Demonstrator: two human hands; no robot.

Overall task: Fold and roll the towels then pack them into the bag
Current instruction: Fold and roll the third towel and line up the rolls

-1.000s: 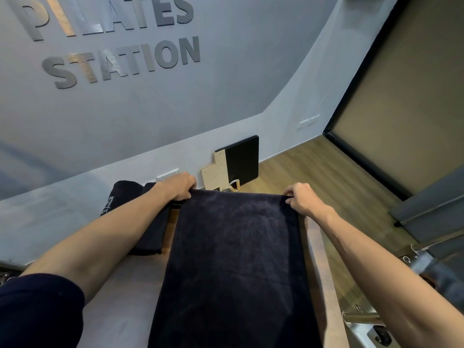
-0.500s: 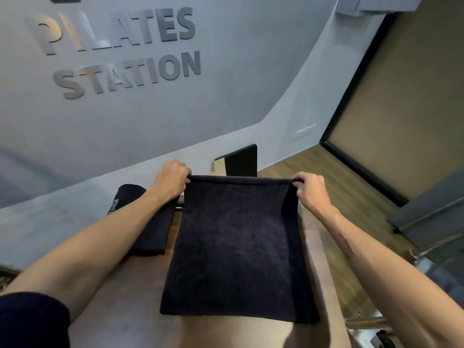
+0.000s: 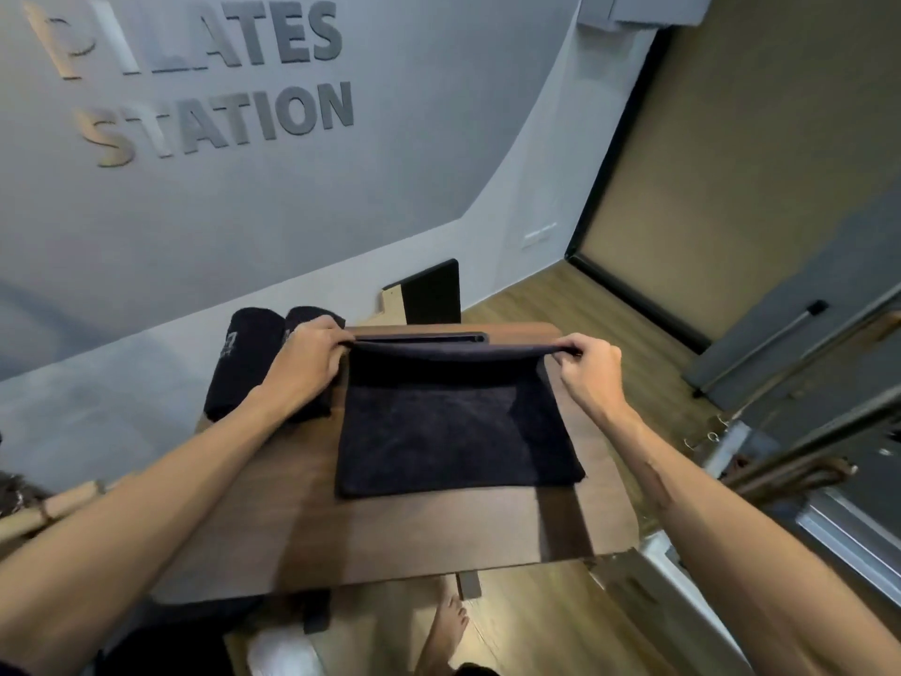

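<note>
Pinching dark towel (image 3: 453,431) corners, both hands' fingers (image 3: 568,344); rolled towels (image 3: 244,363) beside left hand (image 3: 307,363).

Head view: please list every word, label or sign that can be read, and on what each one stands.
"PILATES": raised grey letters on the wall; the first letters are washed out by glare.
"STATION": the same lettering, one row lower.
White print on the rolled towel: too small and blurred to read.

Wooden table (image 3: 400,544); dark towel (image 3: 453,431) flat on it, rolled towels (image 3: 244,363) left
</note>
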